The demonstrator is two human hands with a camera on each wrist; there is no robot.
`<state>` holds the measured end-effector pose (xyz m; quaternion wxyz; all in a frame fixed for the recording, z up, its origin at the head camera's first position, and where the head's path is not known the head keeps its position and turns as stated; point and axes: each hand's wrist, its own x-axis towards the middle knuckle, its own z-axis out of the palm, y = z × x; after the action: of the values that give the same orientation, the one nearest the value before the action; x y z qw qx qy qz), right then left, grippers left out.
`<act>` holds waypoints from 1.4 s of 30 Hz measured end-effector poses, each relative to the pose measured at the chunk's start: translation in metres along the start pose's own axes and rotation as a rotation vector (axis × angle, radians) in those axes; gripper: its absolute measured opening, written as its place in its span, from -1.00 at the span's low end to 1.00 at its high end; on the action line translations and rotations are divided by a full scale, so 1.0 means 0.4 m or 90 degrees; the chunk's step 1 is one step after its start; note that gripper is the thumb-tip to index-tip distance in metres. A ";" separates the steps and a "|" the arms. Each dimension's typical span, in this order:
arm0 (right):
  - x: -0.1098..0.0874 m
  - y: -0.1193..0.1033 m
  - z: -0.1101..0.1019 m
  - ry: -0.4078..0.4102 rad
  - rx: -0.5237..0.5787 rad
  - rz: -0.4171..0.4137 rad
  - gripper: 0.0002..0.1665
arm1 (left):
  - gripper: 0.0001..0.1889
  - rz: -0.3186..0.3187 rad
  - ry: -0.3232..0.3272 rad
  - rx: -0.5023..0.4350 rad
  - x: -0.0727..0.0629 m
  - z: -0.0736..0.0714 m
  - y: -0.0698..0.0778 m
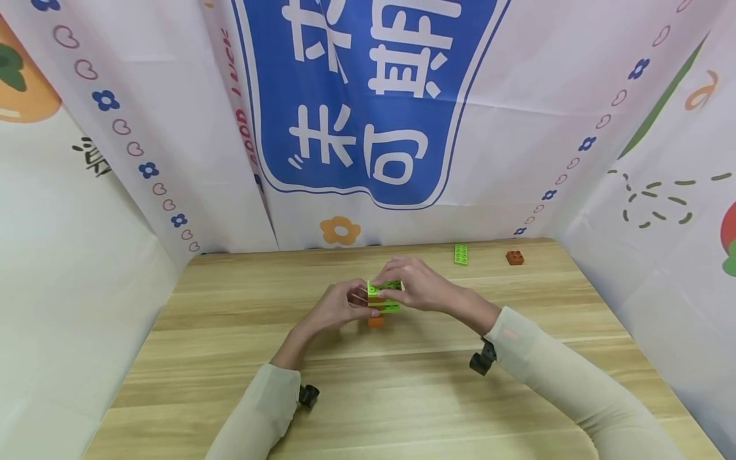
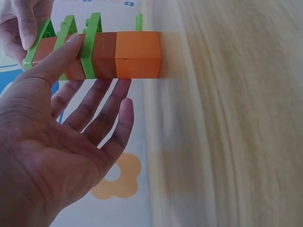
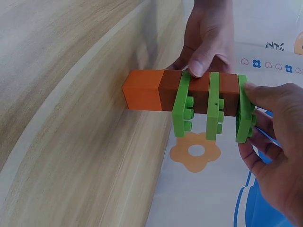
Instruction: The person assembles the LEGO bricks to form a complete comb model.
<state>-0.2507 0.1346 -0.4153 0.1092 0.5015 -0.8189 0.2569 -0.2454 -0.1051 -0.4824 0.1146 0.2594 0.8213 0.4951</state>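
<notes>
A tower of toy building bricks stands on the table, with an orange brick (image 3: 144, 90) at its foot. Above it, brown bricks (image 3: 198, 91) alternate with green studded plates (image 3: 214, 106), which jut out to one side. My left hand (image 1: 339, 305) holds the tower at mid-height, thumb on one side and fingers behind. At the top, my right hand (image 1: 422, 286) pinches the uppermost green plate (image 3: 243, 113) between thumb and fingers. That plate looks slightly tilted against the brown brick under it; whether it is pressed fully down I cannot tell.
Toward the table's back edge lie a loose green plate (image 1: 461, 254) and, farther right, a brown brick (image 1: 515, 257). A printed white cloth (image 1: 500, 185) hangs behind the wooden table (image 1: 437, 396) and along both its sides.
</notes>
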 end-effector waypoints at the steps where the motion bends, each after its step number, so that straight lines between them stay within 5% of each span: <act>1: -0.001 0.000 0.000 0.002 0.000 0.001 -0.74 | -0.67 0.003 0.001 -0.003 0.000 -0.001 0.002; 13: -0.002 0.002 0.002 0.008 0.008 0.014 -0.76 | -0.73 0.006 0.012 -0.005 0.003 -0.003 0.014; 21: -0.007 0.011 -0.013 -0.032 0.019 0.021 -0.73 | -0.73 -0.007 0.008 -0.016 0.008 -0.004 0.014; 42: -0.075 0.073 -0.102 -0.073 0.064 0.083 -0.57 | -0.70 -0.015 0.022 -0.006 0.006 -0.002 0.008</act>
<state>-0.2654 0.1898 -0.4031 0.0200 0.4657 -0.8408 0.2754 -0.2468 -0.1030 -0.4791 0.1074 0.2405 0.8237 0.5022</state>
